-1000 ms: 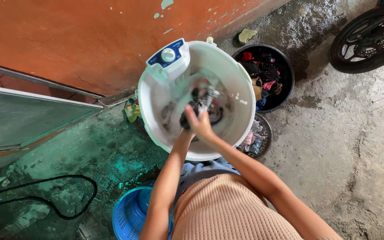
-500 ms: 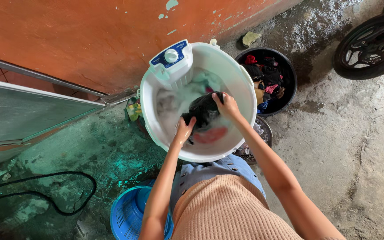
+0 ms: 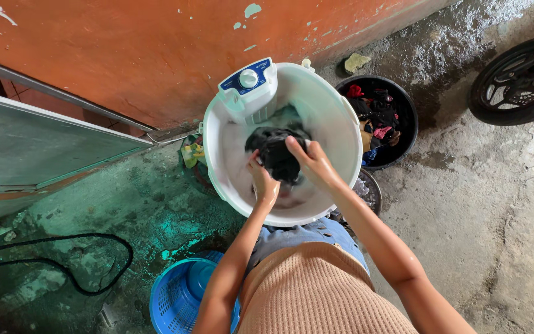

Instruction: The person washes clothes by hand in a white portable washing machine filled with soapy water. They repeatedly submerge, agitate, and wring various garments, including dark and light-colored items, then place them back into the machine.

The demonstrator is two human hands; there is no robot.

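Dark garment [image 3: 276,158]: wet, bunched, held over the white washer tub [image 3: 335,124], centre of the frame.
Left hand [image 3: 264,182]: fingers closed on the garment's lower left edge.
Right hand [image 3: 313,164]: fingers wrapped over the garment's right side, gripping it.
Black basin [image 3: 406,105]: upper right, just beside the tub, full of mixed clothes.
Blue basket [image 3: 177,297]: bottom centre, on the floor.
Black hose [image 3: 94,287]: lower left, looped over wet concrete.
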